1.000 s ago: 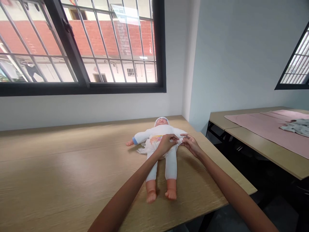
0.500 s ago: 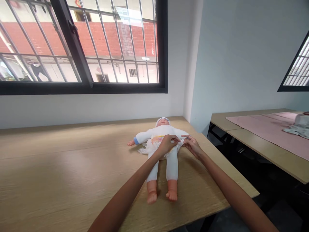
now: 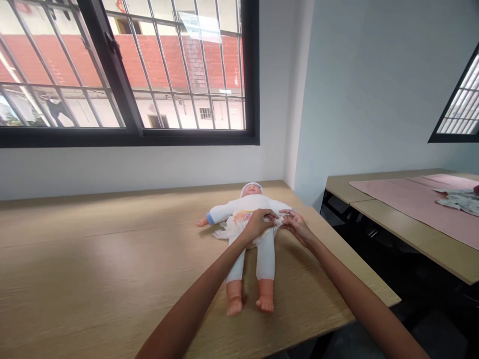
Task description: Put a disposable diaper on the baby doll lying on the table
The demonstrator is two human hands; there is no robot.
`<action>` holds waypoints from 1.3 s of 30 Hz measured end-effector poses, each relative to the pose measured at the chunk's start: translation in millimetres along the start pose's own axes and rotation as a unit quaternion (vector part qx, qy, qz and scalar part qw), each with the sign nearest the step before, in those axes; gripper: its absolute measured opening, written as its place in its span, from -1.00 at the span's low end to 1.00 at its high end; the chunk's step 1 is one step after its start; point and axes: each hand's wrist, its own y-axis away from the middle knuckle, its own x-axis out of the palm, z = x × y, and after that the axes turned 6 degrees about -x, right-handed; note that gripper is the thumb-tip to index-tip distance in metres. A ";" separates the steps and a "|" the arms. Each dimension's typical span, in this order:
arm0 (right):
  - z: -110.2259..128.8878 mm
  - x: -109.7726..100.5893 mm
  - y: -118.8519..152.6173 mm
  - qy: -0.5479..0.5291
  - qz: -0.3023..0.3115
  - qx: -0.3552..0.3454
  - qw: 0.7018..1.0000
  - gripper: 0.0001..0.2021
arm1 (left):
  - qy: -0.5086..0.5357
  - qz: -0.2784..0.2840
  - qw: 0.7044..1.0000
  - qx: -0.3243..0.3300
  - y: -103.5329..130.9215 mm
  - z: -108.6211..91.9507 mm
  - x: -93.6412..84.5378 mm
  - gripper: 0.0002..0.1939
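Note:
A baby doll (image 3: pixel 265 259) in a white suit with blue cuffs and a white cap lies on its back, feet toward me. Round its hips is a white diaper (image 3: pixel 234 228) with a coloured print on the front, its left-hand side spread out loosely. My left hand (image 3: pixel 260 223) rests over the diaper's front, fingers bent and closed on its edge. At the right-hand side of the doll's waist, my right hand (image 3: pixel 295 223) pinches the diaper's side between thumb and finger, its other fingers partly stretched. The fingertips of both hands are close together.
The doll lies on a wooden table (image 3: pixel 112 279) whose right edge runs close by my right forearm. Beyond a gap stands a second table (image 3: pixel 374 209) with a pink mat (image 3: pixel 404 199) and patterned cloth (image 3: pixel 460 201). A barred window (image 3: pixel 179 65) is behind.
My hands stay at the diaper's right-hand side, the right one shifted very slightly left. On the far table, the white bundle beside the patterned cloth has moved out of view.

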 end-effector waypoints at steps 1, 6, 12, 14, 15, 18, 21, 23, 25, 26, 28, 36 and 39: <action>0.2 0.2 0.0 -0.001 -0.001 0.001 1.000 -0.65 | 0.000 0.002 1.000 0.001 -0.4 0.2 -0.6 -0.80; 0.3 0.2 -0.1 -0.007 0.006 0.001 1.000 -0.64 | -0.004 0.008 1.000 0.006 -1.0 1.0 -2.5 -0.75; -0.3 -0.9 -0.4 -0.009 0.005 -0.001 1.000 -0.64 | -0.006 0.004 1.000 0.020 -2.5 5.5 -2.2 -0.71; -0.3 -1.2 -0.3 -0.012 0.004 -0.002 1.000 -0.64 | -0.009 0.001 1.000 0.020 -2.9 5.7 -2.4 -0.71; -0.2 -1.2 -0.3 -0.012 0.004 -0.002 1.000 -0.65 | -0.013 0.000 1.000 0.017 -2.9 5.1 -2.6 -0.71; 0.0 -0.6 0.0 -0.008 0.005 -0.002 1.000 -0.65 | -0.035 -0.001 0.999 0.009 -1.8 1.7 -3.2 -0.71; -0.3 0.5 0.0 -0.003 0.005 -0.001 1.000 -0.65 | -0.048 0.004 0.999 0.005 0.1 -2.2 -3.4 -0.74; -0.9 0.9 -0.3 -0.004 0.008 0.000 1.000 -0.64 | -0.040 0.011 0.999 0.006 1.4 -3.8 -3.3 -0.77; -1.9 0.6 -0.7 -0.007 0.015 -0.001 1.000 -0.65 | -0.028 0.017 0.999 0.011 2.2 -4.4 -3.3 -0.79; -2.5 0.2 -0.9 -0.009 0.018 -0.002 1.000 -0.65 | -0.025 0.020 0.999 0.013 2.5 -4.4 -3.5 -0.80; -3.5 -0.6 -1.6 -0.009 0.022 -0.005 1.000 -0.66 | -0.025 0.024 0.999 0.015 2.8 -4.0 -4.2 -0.83; -3.6 -2.3 -2.5 -0.007 0.018 0.000 1.000 -0.62 | -0.032 0.030 0.999 0.018 2.9 -3.3 -5.9 -0.79; -3.2 -2.1 -2.2 -0.009 0.017 -0.001 1.000 -0.62 | -0.037 0.034 0.998 0.032 3.8 -5.3 -6.0 -0.81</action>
